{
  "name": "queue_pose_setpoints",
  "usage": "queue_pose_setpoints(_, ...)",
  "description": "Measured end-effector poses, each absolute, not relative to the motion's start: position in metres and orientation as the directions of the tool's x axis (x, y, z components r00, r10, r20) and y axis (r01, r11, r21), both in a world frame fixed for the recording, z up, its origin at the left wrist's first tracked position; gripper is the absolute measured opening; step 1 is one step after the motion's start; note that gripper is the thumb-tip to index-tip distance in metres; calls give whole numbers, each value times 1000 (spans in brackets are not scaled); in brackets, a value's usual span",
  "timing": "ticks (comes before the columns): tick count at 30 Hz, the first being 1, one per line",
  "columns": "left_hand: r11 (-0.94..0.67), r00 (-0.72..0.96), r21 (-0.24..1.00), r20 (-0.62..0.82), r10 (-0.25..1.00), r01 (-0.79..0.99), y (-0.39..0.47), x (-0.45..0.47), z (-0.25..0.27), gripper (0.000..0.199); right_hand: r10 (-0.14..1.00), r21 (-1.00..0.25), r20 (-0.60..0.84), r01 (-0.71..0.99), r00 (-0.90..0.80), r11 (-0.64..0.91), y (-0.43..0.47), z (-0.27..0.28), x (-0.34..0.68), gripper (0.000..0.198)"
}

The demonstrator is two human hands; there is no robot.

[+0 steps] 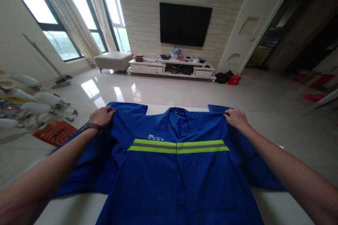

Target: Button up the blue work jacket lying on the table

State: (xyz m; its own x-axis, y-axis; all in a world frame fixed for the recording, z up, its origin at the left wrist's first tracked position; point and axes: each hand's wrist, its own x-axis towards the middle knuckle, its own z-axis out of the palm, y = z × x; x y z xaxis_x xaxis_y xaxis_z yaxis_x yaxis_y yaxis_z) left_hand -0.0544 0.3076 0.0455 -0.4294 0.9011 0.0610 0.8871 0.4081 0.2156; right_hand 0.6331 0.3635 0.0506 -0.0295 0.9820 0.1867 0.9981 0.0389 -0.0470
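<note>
A blue work jacket (158, 179) with a yellow-green and grey reflective band across the chest is spread out, front side up, with its collar at the far end. My left hand (102, 115) pinches the jacket at the shoulder on the left, and a dark band circles that wrist. At the opposite shoulder, my right hand (236, 116) grips the cloth the same way. Between the hands the shoulder line is stretched nearly straight. Both sleeves hang or lie outward past the arms, and the lower hem is out of view.
Under the jacket is a pale surface (71, 211). Beyond it stand a white TV cabinet (148, 68) and a cream ottoman (113, 59). To the left, a red-orange patterned bag (55, 133) lies near several whitish objects. A red bag (233, 79) sits on the floor by the far wall.
</note>
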Motion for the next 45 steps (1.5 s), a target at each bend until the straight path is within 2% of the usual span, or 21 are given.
queue_pose_setpoints(4, 434, -472, 281, 82, 878, 856, 336, -23, 78, 44, 967, -83, 255, 997, 24, -2, 382, 65, 598, 37)
queue_pose_setpoints(7, 344, -372, 287, 49, 927, 894, 318, 28, 67, 66, 970, -115, 240, 992, -30, 59, 361, 53, 560, 45)
queue_pose_setpoints(10, 26, -23, 322, -15, 1000, 946, 239, 78, 24, 60, 954, -144, 140, 948, -265, 285, 287, 23, 537, 48)
queue_pose_setpoints(12, -192, 234, 358, -77, 969, 914, 165, 94, -17, 62, 883, -194, 77, 861, -463, 469, 215, -6, 541, 50)
queue_pose_setpoints(13, -243, 308, 361, -133, 942, 900, 129, 97, -38, 66, 876, -221, 43, 850, -481, 477, 177, -21, 550, 51)
queue_pose_setpoints(16, -268, 366, 345, -261, 893, 900, 49, 89, -89, 67, 841, -319, -178, 838, -512, 443, 78, -60, 591, 55)
queue_pose_setpoints(17, -252, 345, 330, -262, 901, 910, 36, 85, -97, 63, 815, -348, -274, 843, -510, 410, 55, -69, 604, 56)
queue_pose_setpoints(19, -235, 321, 293, -291, 901, 927, 28, 85, -97, 63, 819, -341, -367, 883, -440, 322, 26, -75, 620, 62)
queue_pose_setpoints(21, -186, 264, 237, -359, 895, 953, 35, 100, -79, 68, 865, -292, -353, 921, -356, 259, 14, -66, 618, 61)
queue_pose_setpoints(23, -169, 249, 236, -365, 897, 957, 39, 130, -51, 77, 901, -306, -281, 921, -329, 241, 4, -46, 601, 57)
queue_pose_setpoints(25, -302, 398, 365, -227, 889, 881, 32, 171, -27, 79, 906, -395, -238, 887, -349, 238, -15, -24, 581, 55)
queue_pose_setpoints(27, -474, 583, 467, -117, 804, 746, 14, 211, -19, 78, 889, -481, -258, 848, -378, 221, -43, -6, 564, 55)
queue_pose_setpoints(30, -596, 734, 497, -134, 666, 631, -16, 252, -33, 73, 835, -513, -364, 837, -412, 189, -85, 5, 554, 54)
queue_pose_setpoints(33, -562, 711, 452, -297, 638, 693, -33, 257, -58, 77, 829, -465, -418, 872, -371, 156, -104, 0, 554, 60)
queue_pose_setpoints(36, -450, 577, 372, -400, 712, 812, -37, 242, -69, 89, 837, -409, -430, 899, -339, 153, -101, -9, 553, 63)
queue_pose_setpoints(38, -351, 478, 354, -389, 788, 867, -40, 234, -67, 87, 834, -368, -447, 917, -322, 156, -95, -14, 550, 63)
queue_pose_setpoints(41, -224, 362, 403, -309, 879, 887, -47, 229, -62, 69, 847, -359, -430, 920, -312, 156, -88, -23, 546, 66)
queue_pose_setpoints(45, -78, 221, 442, -282, 934, 894, -51, 234, -65, 48, 857, -350, -442, 931, -265, 108, -81, -37, 547, 73)
